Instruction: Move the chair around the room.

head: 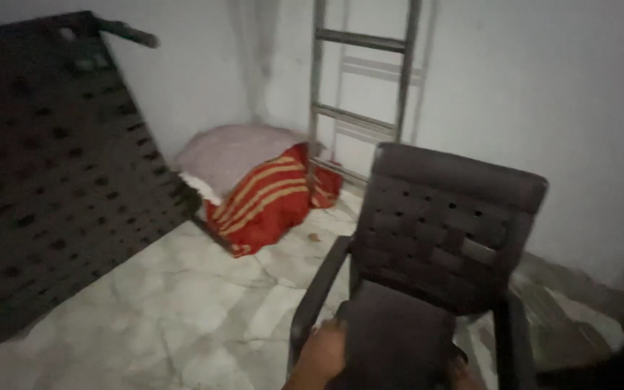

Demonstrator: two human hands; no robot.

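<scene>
We look down on a dim room where a hand (324,354) rests on the front left edge of a dark plastic chair (427,267), at the bottom of the frame. Which hand it is we cannot say for sure; it enters from the lower middle, and whether its fingers curl round the seat edge or merely lie on it is lost in blur. No second hand shows clearly.

The chair stands upright on all its legs on the pale marble floor (182,303), its back to the right wall, seat bare. As we judge it, the chair has been reached and touched, but nothing shows it lifted or tilted.

Open floor lies to the left of the chair, a broad clear stretch. Along the left side a dark perforated panel (52,166) leans, its lower edge bounding that stretch.

Farther off, in the corner, a pink pillow (229,155) sits on a red striped blanket (269,198). Behind them a metal ladder (362,79) stands against the white wall, its foot just beyond the chair's back.
</scene>
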